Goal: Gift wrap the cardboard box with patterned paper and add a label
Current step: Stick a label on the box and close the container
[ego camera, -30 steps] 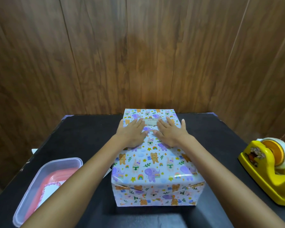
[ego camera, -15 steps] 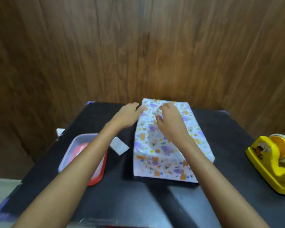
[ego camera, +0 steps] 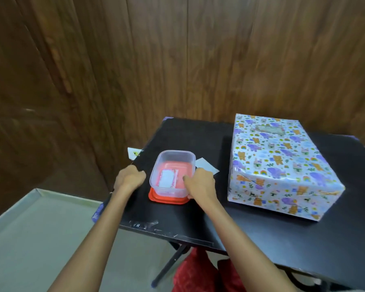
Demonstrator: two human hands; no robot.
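The box wrapped in animal-patterned paper sits on the right of the black table, and neither hand touches it. A label is stuck on its top near the far end. A clear plastic container stands on its red lid at the table's left, with a white label sheet inside. My right hand grips the container's right wall, fingers curled at the rim. My left hand lies curled at the table's left edge, just left of the container, with nothing visible in it.
A white paper scrap lies on the table behind my right hand. Another paper piece sticks out past the table's left edge. A wooden wall stands close behind. Grey floor lies to the left and the table's leg below.
Both hands left the wrapped box's top and moved left to the plastic container. My view swung left, so the yellow tape dispenser is out of sight.
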